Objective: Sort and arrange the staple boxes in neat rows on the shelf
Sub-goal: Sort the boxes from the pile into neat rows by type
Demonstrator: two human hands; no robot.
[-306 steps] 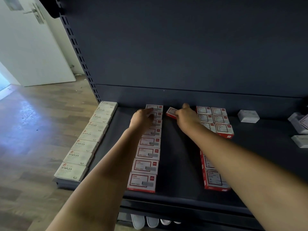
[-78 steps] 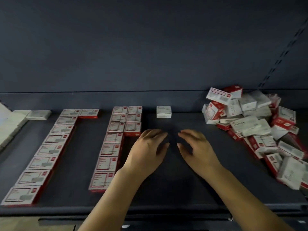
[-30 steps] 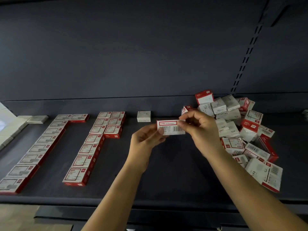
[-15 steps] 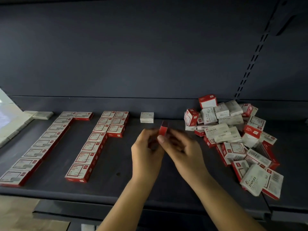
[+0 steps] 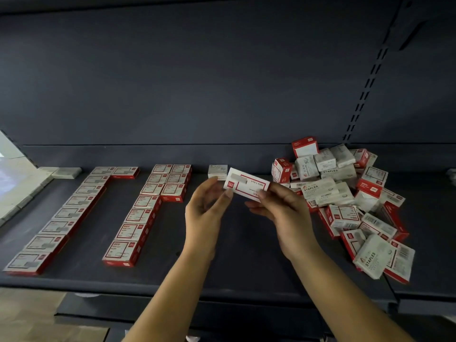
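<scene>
Right now I am holding one red-and-white staple box (image 5: 246, 185) up above the dark shelf (image 5: 246, 255), between my two hands. My left hand (image 5: 206, 213) is pinching its left end between thumb and fingertips, and my right hand (image 5: 283, 213) is gripping its right end, fingers curled under it. The box is tilting slightly, its printed face toward me and upside down.

To the left, two rows of red-and-white boxes are lying flat on the shelf, running from the front edge to the back: the far-left row (image 5: 64, 215) with one extra box beside its back end, and the middle row (image 5: 140, 213), which is doubling up at the back. A single pale box (image 5: 217, 171) is sitting alone near the back wall, just behind my left hand. On the right, a loose heap of boxes (image 5: 345, 196) is lying jumbled, some on edge, some flat.
</scene>
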